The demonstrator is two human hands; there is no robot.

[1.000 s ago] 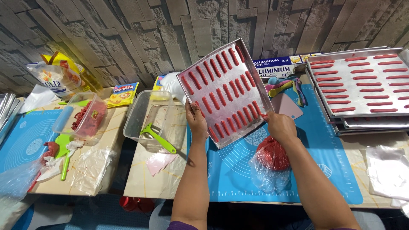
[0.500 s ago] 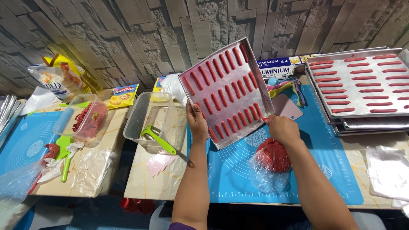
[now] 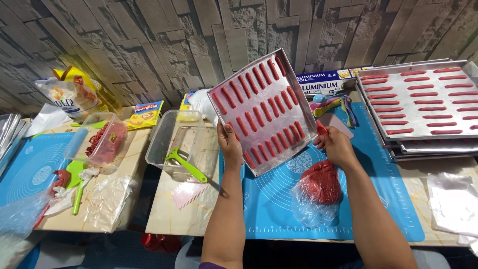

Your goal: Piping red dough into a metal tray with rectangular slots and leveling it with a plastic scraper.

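Above the desk's blue mat (image 3: 378, 199), both hands hold a tilted tray (image 3: 263, 109) of red strips. Left hand (image 3: 230, 144) clamps its lower-left edge; right hand (image 3: 337, 145) pinches its right edge, equally near.

Both forearms are bare from elbow to wrist, with no watch, bracelet or glove. The left hand (image 3: 230, 143) and right hand (image 3: 337, 145) show no rings. A purple sleeve edge (image 3: 213, 265) shows at the left upper arm.
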